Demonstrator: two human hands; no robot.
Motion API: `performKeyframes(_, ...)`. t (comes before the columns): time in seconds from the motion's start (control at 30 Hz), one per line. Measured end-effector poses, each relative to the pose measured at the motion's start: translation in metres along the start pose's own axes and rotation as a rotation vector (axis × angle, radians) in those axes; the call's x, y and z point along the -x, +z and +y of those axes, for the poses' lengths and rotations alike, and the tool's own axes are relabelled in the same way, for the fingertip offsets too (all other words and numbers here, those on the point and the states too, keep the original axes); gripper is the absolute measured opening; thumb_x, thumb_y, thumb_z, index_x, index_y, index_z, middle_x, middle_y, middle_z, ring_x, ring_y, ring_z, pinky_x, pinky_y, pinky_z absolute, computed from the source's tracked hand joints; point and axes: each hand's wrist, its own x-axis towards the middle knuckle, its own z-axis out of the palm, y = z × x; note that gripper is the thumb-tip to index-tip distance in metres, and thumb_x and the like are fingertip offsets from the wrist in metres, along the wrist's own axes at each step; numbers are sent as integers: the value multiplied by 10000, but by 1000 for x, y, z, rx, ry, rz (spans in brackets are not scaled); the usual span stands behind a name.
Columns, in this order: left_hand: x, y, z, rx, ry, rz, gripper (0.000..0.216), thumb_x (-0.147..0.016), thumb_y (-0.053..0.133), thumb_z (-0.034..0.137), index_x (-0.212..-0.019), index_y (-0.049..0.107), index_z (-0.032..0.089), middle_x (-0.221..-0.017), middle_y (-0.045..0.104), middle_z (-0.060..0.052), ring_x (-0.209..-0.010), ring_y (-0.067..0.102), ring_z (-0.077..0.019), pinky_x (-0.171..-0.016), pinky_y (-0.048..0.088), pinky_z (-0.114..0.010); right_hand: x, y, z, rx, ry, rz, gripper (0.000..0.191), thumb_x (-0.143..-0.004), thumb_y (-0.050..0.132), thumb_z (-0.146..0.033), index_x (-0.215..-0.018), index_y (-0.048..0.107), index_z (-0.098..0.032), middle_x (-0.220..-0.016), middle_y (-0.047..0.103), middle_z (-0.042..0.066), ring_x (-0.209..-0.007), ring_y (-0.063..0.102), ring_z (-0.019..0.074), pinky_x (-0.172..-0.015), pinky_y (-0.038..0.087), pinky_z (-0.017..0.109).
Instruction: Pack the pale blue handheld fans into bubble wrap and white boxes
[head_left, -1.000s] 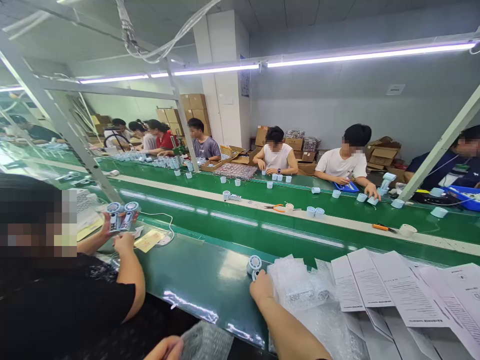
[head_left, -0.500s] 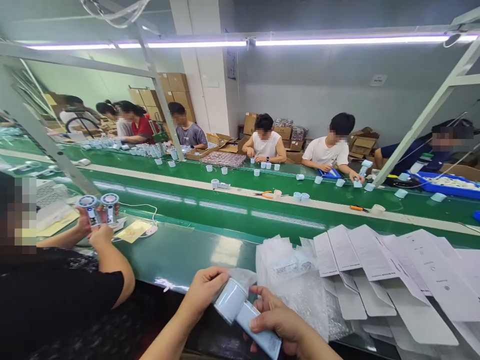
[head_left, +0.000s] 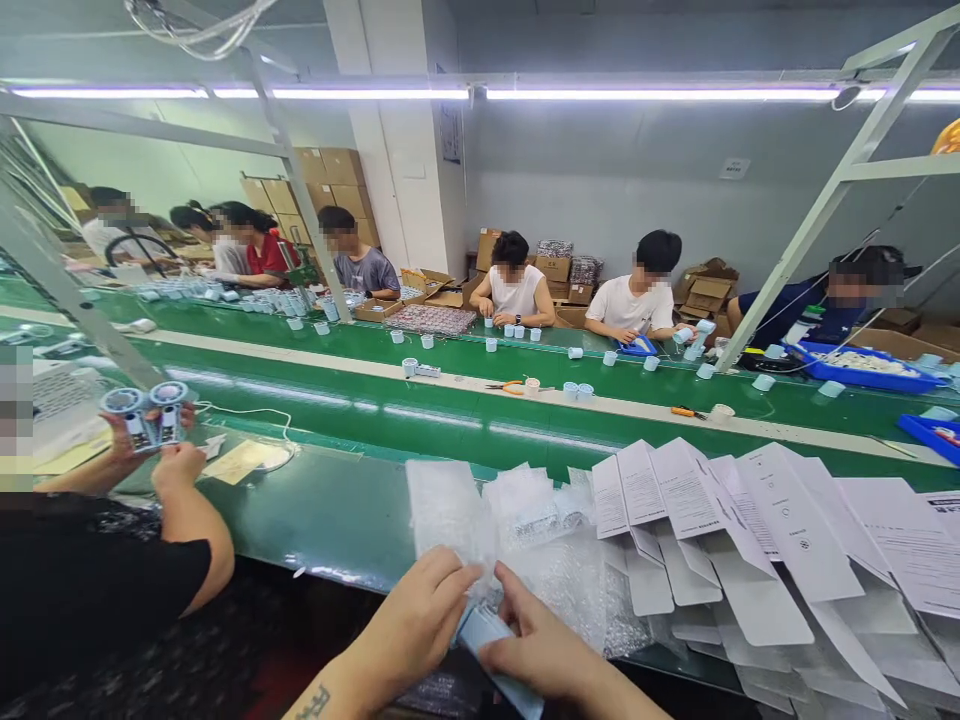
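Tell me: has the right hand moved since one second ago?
Yes: from over the green bench, the right hand has drawn back toward the wearer, to about the bench's near edge.

1 light-blue plastic device (head_left: 491, 640) slants between the left hand (head_left: 424, 610) and the right hand (head_left: 541, 635), its handle pointing down to the lower right, its upper end mostly hidden by the fingers. 1 translucent bubble-wrap bag (head_left: 448, 510) stretches flat up and away from that end; how far the device sits inside cannot be told.
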Motion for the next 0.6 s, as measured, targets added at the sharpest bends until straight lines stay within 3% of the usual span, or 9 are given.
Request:
performKeyframes(0.1,-6,-6,9,-93,73,-65,400,-839,386,26,-1150,595,164,-814,610,-58,-762,553,-189,-716,532,-320,2,-5,2,-76,-45,49,766,-519,612,-194,-1272,469,-203,-764,447,-61,-525,490,91,-449,419,223)
performKeyframes(0.2,2,0,10,-187,85,15,411,-862,394,37,-1224,549,155,-813,607,-54,-763,559,-185,-738,532,-317,4,-13,6,-178,-67,131,796,-490,618,-210,-1270,461,-219,-768,461,-55,-556,528,132,-434,469,265)
performKeyframes(0.4,8,35,19,-175,-260,307,203,-878,385,101,-958,558,170,-745,596,-26,-656,609,-152,-608,519,-247,13,-21,9,-231,-131,153,648,-553,622,-241,-1187,487,-218,-786,514,-40,-510,541,119,-418,486,267)
performKeyframes(0.6,0,41,32,-57,-232,340,186,-859,401,97,-895,555,195,-734,631,-23,-667,647,-152,-632,522,-238,29,-28,-1,-321,-86,45,438,-598,618,-263,-1019,541,-169,-1060,598,54,-467,559,84,-392,454,236)
